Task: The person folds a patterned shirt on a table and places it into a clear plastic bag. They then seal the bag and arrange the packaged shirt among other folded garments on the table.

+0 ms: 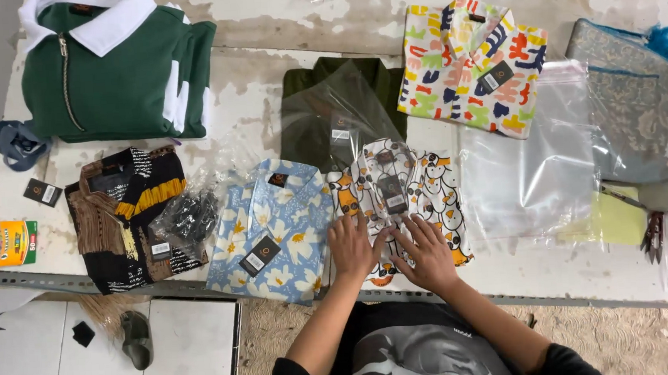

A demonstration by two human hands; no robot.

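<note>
Both hands, left hand (351, 248) and right hand (429, 255), press flat with fingers spread, gripping nothing, on the white patterned shirt (396, 199), just beside the blue floral shirt (271, 230).

My left hand (351, 247) lies flat, palm down, fingers together, at lower centre of the frame. My right hand (428, 253) rests just beside it, fingers spread, both forearms bare.

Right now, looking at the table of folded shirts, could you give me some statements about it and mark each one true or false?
1. Both hands, left hand and right hand, press flat on the white patterned shirt. True.
2. The blue floral shirt lies to the right of that shirt. False: it lies to its left.
3. The green zip jacket has a white collar. True.
4. The empty clear plastic bag covers the green jacket. False: it lies right of the hands, below the colourful abstract-print shirt.
</note>
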